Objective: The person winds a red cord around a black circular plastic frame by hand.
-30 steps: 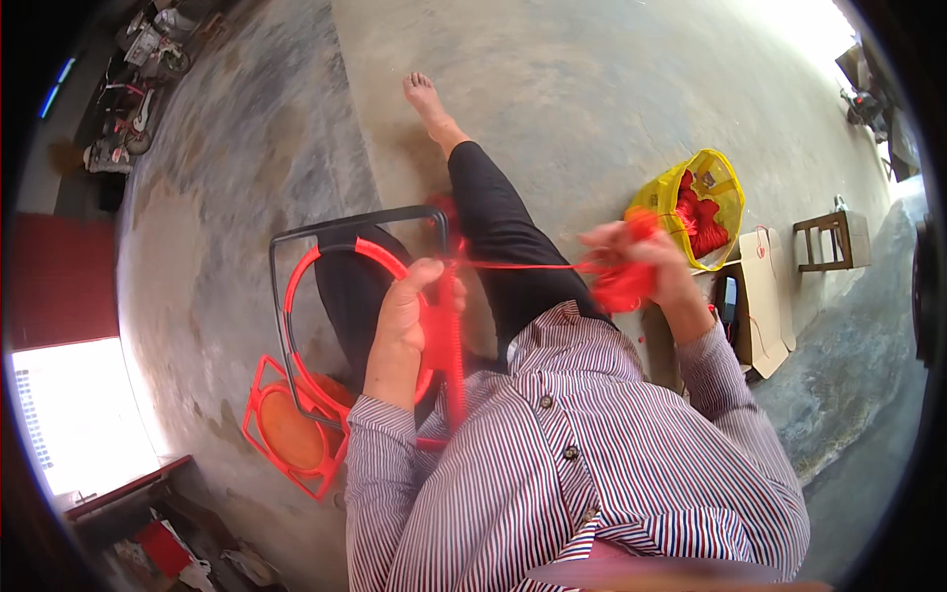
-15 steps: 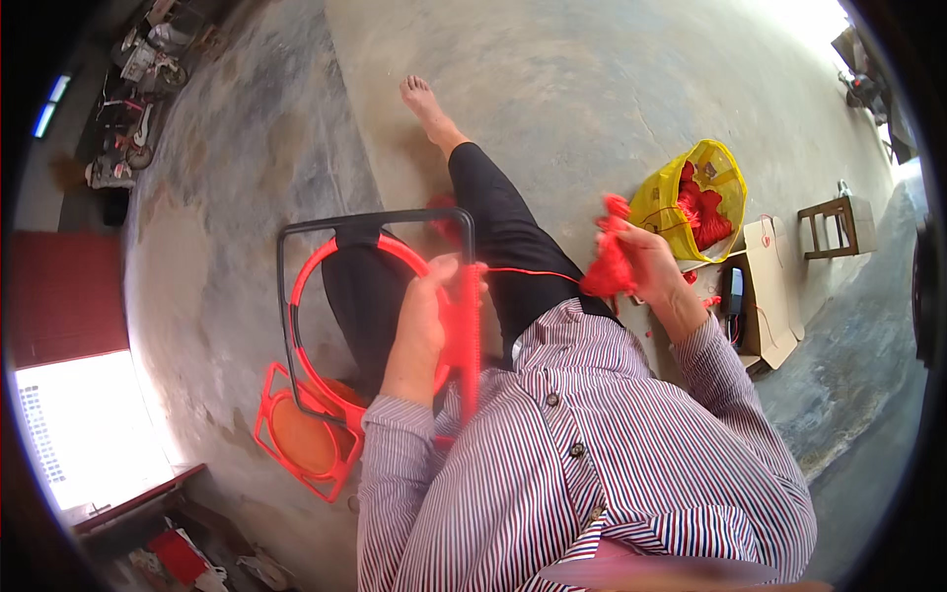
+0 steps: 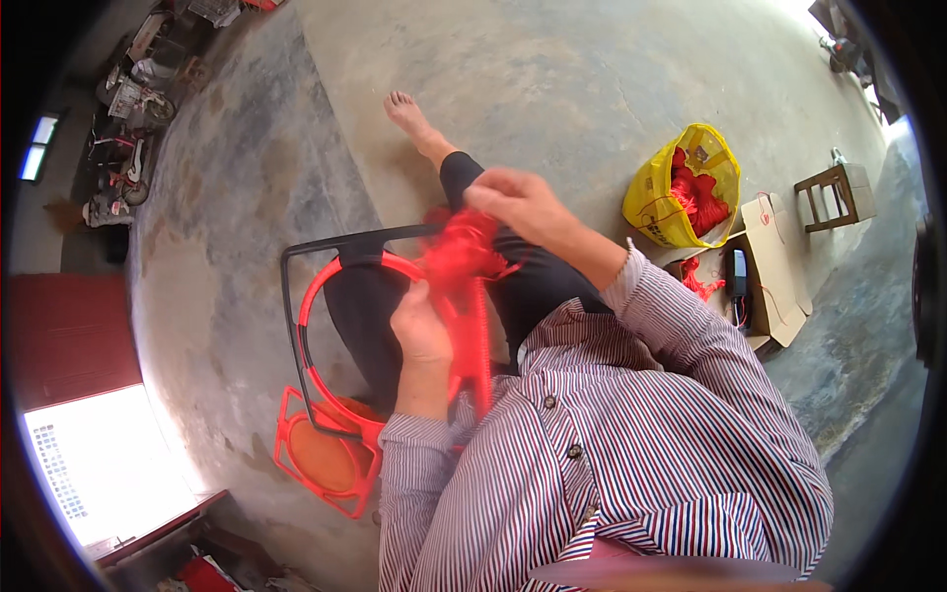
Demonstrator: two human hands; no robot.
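Observation:
On my lap lies a square frame (image 3: 293, 296) with a ring inside it. Its far and left bars show black, while the right bar and most of the ring (image 3: 340, 390) are red. My left hand (image 3: 422, 326) is closed on the red right side of this frame. Over the frame's far right corner my right hand (image 3: 523, 202) holds a bundle of red cord (image 3: 464, 247), blurred by motion. The bundle hides that corner and part of the ring; the right fingertips are smeared.
A second red frame with an orange round middle (image 3: 326, 454) is at the left. To the right stand a yellow bag (image 3: 651, 202) of red cord, an opened cardboard box (image 3: 774, 266) with a dark device (image 3: 738, 274), and a small wooden stool (image 3: 848, 192).
My right hand has swung left with the cord bundle, from beside the yellow bag to the frame's right side. My left hand keeps its hold, and the view has shifted slightly.

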